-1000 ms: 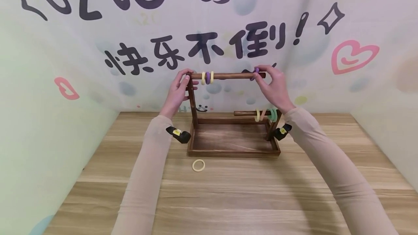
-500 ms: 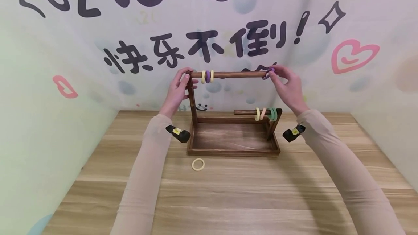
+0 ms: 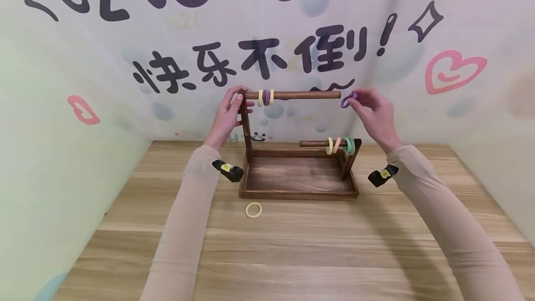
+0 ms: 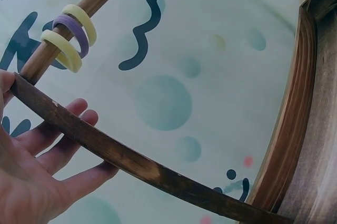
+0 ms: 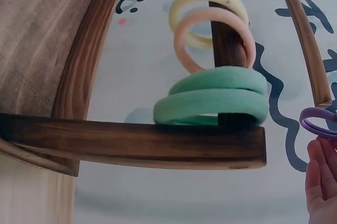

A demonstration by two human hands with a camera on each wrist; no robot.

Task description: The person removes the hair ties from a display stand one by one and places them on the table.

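Observation:
In the head view my left hand point(image 3: 227, 117) grips the top of the left post point(image 3: 247, 134) of a dark wooden rack. The left wrist view shows its fingers point(image 4: 58, 153) passing behind that post. My right hand point(image 3: 376, 115) pinches a purple ring point(image 3: 344, 101) just off the free right end of the upper bar point(image 3: 307, 95). On that bar's left part hang a pale yellow ring point(image 3: 260, 98), another purple ring point(image 4: 73, 30) and a second pale yellow ring point(image 3: 272, 98). Only part of the right hand shows in the right wrist view, below the purple ring point(image 5: 316, 124).
The rack's lower bar point(image 3: 311, 143) carries a yellow ring point(image 3: 329, 146), a peach ring point(image 5: 181, 31) and two green rings point(image 5: 210, 103) against its right post. Below lies the rack's tray base point(image 3: 298, 195). A loose pale yellow ring point(image 3: 253, 217) lies on the table point(image 3: 292, 245) in front.
My right hand has drawn the purple ring rightward along the upper bar and off its free end. The left hand stays on the post.

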